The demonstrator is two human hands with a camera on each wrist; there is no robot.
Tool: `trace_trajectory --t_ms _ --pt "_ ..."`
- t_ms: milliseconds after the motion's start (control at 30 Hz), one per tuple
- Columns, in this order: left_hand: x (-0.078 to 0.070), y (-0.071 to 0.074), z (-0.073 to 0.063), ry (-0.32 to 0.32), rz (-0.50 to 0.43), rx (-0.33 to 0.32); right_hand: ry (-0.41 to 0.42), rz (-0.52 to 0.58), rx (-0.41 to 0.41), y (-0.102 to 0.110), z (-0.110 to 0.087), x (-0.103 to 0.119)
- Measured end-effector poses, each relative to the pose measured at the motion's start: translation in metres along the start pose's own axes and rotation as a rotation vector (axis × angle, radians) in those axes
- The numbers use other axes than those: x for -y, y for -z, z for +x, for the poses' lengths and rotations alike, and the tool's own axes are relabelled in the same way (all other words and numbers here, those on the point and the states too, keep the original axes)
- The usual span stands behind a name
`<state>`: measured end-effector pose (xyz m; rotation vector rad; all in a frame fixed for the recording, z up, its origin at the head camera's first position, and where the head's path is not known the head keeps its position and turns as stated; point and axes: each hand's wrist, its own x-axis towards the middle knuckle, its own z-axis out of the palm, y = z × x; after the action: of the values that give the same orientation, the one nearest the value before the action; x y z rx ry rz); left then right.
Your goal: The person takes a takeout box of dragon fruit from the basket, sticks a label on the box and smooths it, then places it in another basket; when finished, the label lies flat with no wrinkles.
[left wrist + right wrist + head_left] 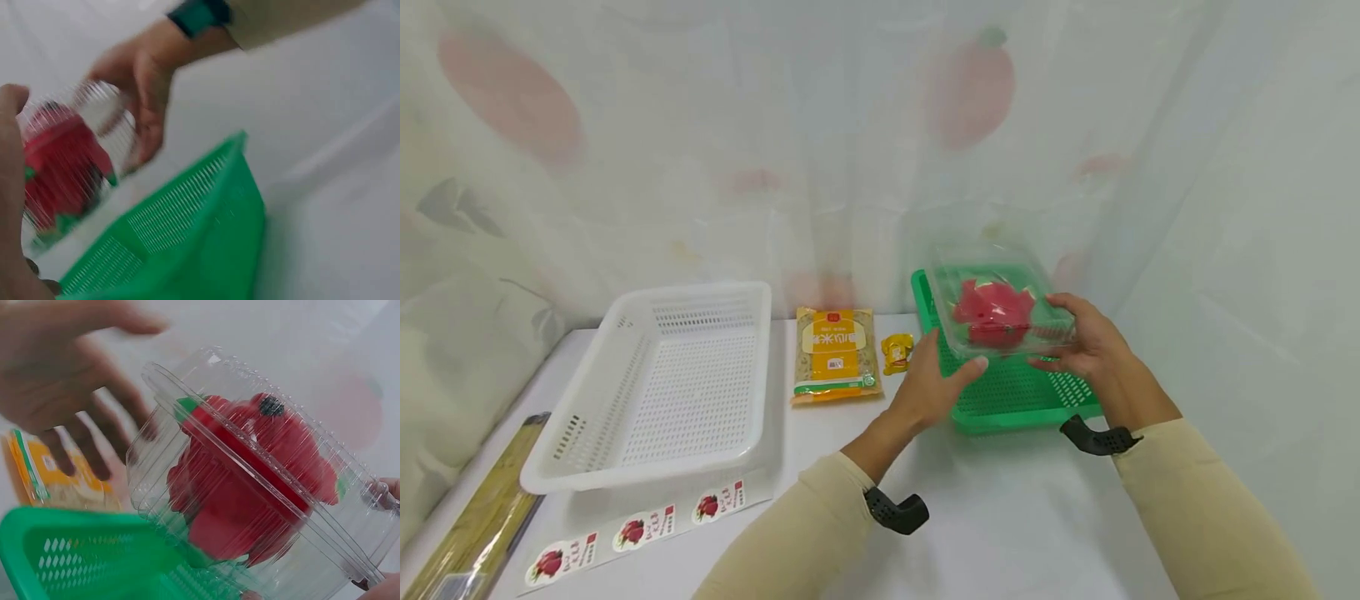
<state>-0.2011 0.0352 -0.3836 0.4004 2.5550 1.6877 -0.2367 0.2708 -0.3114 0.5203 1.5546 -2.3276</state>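
Observation:
A clear plastic clamshell box hangs tilted above the green basket. Inside it is a red dragon fruit with green scale tips, seen through the ribbed wall. My right hand grips the box by its right end, thumb and fingers on either side. My left hand is spread beside the box's left end, thumb out. In the right wrist view that left hand has straight, parted fingers and holds nothing. The box lid looks closed over the fruit.
A large white basket stands at left. Between the baskets lie a yellow grain bag and a small yellow packet. A strip of dragon fruit stickers runs in front, beside a long wrapped package. A patterned curtain hangs behind.

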Motion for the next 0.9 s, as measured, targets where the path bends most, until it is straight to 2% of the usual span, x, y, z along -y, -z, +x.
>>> trace_trajectory --t_ms 100,167,200,300,367,467,700,900 --pt "-0.02 0.015 0.003 0.075 -0.263 -0.007 0.005 0.003 0.036 -0.008 -0.009 0.0" --pt "-0.03 0.022 0.004 0.148 -0.404 -0.019 0.01 -0.001 0.06 -0.015 -0.014 -0.002" --pt "-0.035 0.025 0.004 0.188 -0.456 -0.028 0.015 -0.003 0.07 -0.018 -0.017 -0.003" --pt "-0.044 0.034 0.002 0.253 -0.559 -0.078 0.033 -0.017 0.083 -0.029 -0.024 -0.007" --pt "-0.048 0.038 -0.001 0.282 -0.583 -0.112 0.047 -0.03 0.09 -0.034 -0.028 -0.011" --pt "-0.052 0.045 -0.007 0.29 -0.621 -0.135 0.064 -0.046 0.103 -0.041 -0.034 -0.015" --pt "-0.057 0.06 -0.022 0.243 -0.658 -0.126 0.105 -0.096 0.139 -0.053 -0.047 -0.024" --pt "-0.053 0.072 -0.036 0.217 -0.645 -0.118 0.197 -0.22 0.166 -0.06 -0.054 -0.033"
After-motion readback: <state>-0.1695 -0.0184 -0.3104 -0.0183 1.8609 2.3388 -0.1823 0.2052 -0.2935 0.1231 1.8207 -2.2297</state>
